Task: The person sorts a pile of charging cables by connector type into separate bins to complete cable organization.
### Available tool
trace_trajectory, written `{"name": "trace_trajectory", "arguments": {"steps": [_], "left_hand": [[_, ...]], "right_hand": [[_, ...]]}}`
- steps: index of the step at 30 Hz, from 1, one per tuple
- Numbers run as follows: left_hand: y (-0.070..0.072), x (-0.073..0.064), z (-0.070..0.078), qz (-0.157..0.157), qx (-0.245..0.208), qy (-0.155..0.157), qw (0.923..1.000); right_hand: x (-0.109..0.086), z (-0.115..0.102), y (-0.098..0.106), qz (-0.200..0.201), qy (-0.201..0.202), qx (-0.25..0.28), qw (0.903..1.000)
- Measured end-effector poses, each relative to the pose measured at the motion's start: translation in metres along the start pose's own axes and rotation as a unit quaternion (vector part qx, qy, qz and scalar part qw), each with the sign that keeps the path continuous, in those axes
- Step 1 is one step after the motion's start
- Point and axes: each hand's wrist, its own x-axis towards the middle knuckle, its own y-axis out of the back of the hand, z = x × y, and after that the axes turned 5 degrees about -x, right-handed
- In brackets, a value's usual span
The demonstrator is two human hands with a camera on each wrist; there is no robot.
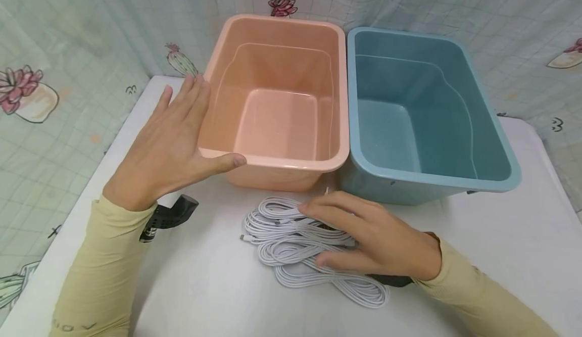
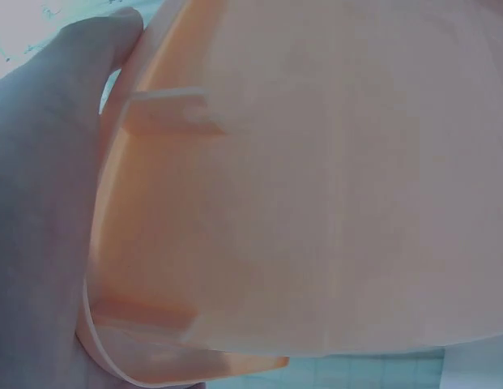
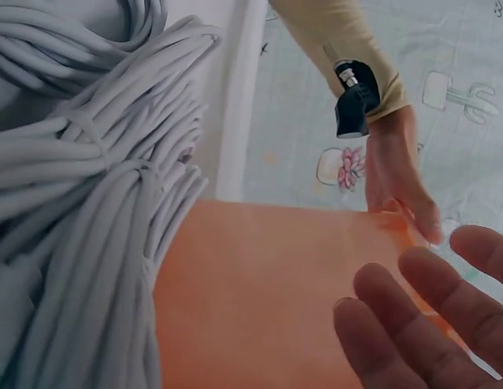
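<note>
Cables [image 1: 297, 243] should be lifted singly, right grip [image 1: 375, 236] apart; left grip [image 1: 165, 137] is rested, spread, on tub [image 1: 279, 125] near counter [image 1: 195, 286]'s left edge.

Pale green-grey cloth [image 1: 132, 18] printed with a thin grid hangs across the top and down both sides of the frame, bearing a pink potted plant [image 1: 32, 94] at the left and a cactus [image 1: 181, 60] at upper left. The white table [image 1: 200, 291] fills the lower middle under soft light.
</note>
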Motion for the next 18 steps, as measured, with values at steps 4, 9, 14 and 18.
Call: {"name": "trace_trajectory", "arguments": {"steps": [4,9,14,18], "left_hand": [[-0.001,0.001,0.001,0.008,0.009,-0.009,0.9999],[-0.003,0.001,0.002,0.008,0.008,-0.009,0.9999],[-0.002,0.001,0.002,0.004,0.003,-0.011,0.9999],[-0.001,-0.002,0.000,0.008,-0.001,-0.009,0.9999]], "right_hand": [[0.001,0.006,-0.010,-0.002,-0.010,0.014,0.9998],[0.000,0.015,-0.022,-0.015,-0.028,0.038,0.9988],[-0.006,0.022,-0.030,-0.068,-0.074,0.034,0.9944],[-0.006,0.024,-0.034,-0.117,-0.107,0.011,0.9872]]}}
